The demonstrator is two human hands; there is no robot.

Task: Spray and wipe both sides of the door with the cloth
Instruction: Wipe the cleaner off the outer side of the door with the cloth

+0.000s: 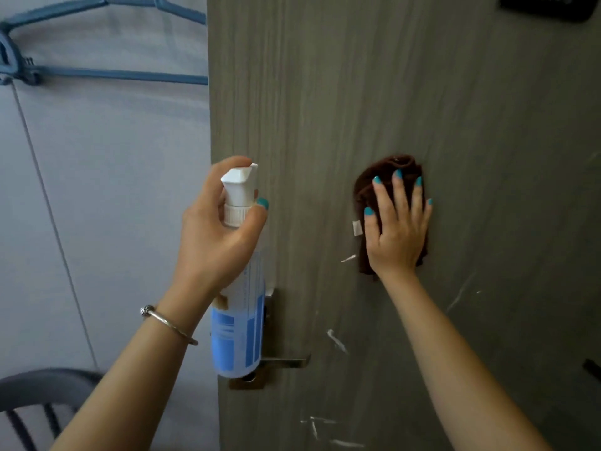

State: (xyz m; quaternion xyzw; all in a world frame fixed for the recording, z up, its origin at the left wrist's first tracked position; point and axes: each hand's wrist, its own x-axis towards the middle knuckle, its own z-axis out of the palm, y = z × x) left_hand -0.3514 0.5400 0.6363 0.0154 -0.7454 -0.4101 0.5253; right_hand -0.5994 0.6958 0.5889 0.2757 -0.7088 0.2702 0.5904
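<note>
A grey wood-grain door (357,92) fills the right two thirds of the view, its free edge at the left. My right hand (398,229) lies flat on a crumpled brown cloth (392,170) and presses it against the door at mid height. My left hand (214,229) grips the neck of a white spray bottle with a blue label (240,330), held upright next to the door's edge, its nozzle pointing right at the door. White streaks (336,341) mark the door below the cloth.
A metal lever handle (286,362) and lock plate sit on the door behind the bottle's base. Blue hangers (107,74) hang on the pale wall at upper left. A dark chair back (39,392) stands at lower left. A black object (549,8) is fixed at the door's upper right.
</note>
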